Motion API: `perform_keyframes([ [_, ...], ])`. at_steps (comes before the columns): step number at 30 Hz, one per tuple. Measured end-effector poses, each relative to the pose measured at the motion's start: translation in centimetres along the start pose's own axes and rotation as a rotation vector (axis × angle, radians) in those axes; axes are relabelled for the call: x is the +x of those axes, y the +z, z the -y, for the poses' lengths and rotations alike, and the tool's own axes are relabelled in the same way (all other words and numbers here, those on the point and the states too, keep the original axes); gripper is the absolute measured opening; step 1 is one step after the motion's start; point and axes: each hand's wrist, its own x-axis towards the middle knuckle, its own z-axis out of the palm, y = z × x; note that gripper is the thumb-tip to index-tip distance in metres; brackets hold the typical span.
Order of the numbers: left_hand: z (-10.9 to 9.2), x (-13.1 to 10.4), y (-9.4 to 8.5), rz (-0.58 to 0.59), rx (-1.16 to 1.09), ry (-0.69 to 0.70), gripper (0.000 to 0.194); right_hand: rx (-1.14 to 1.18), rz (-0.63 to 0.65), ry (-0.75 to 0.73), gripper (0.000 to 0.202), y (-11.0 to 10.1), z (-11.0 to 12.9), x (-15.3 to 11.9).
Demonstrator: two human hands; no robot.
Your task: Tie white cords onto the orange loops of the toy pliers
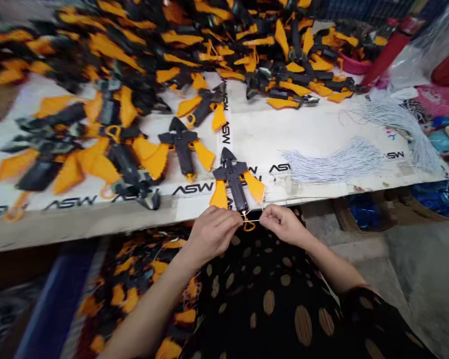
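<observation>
At the table's front edge lies a black toy [235, 184] with orange wings, its pointed end facing away from me. An orange ring [249, 226] hangs from its near end, past the edge. My left hand [215, 229] pinches a thin white string [251, 221] just left of the ring. On the other side, my right hand [279, 222] pinches the same string, which runs taut between the two hands by the ring. Whether the string is knotted there is too small to tell. A similar toy [181, 147] lies to the left.
A large heap of black and orange toys [134, 40] covers the back and left of the table. To the right lie a bundle of white strings [336, 162] and a pink basin [353, 64]. More toys [145, 274] fill the space below the edge.
</observation>
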Motion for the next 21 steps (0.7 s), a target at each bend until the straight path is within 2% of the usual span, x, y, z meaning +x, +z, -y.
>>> perform_keyframes([
  [2,0.1,0.0,0.6,-0.052,-0.091,-0.03,0.017,0.022,0.03,-0.045,0.028,0.4,0.0,-0.1],
  [5,0.1,0.6,1.4,-0.058,-0.132,-0.18,0.022,-0.088,-0.055,-0.15,0.024,-0.9,-0.2,-0.3],
  [8,-0.7,1.8,2.1,0.025,-0.012,-0.472,0.031,-0.396,-0.312,-0.236,0.021,-4.6,-0.6,-0.8],
  [10,-1.4,2.6,2.6,0.093,0.121,-0.678,0.04,-0.635,-0.487,-0.162,0.021,-7.3,-1.0,-0.9],
  [12,-2.1,3.3,3.1,0.138,0.215,-0.799,0.052,-0.777,-0.543,-0.092,0.022,-9.3,-1.3,-0.7],
  [15,-2.6,3.6,3.6,0.149,0.257,-0.829,0.065,-0.842,-0.535,-0.106,0.026,-10.5,-1.8,0.1],
  [17,-2.4,3.0,3.6,0.142,0.254,-0.819,0.065,-0.863,-0.518,-0.117,0.027,-10.7,-1.9,0.6],
  [19,-1.8,1.6,3.6,0.09,0.234,-0.82,0.058,-0.884,-0.495,-0.103,0.028,-10.8,-2.0,1.0],
  [21,-1.2,-1.1,3.3,-0.011,0.204,-0.831,0.053,-0.916,-0.471,-0.083,0.027,-11.0,-2.1,1.4],
])
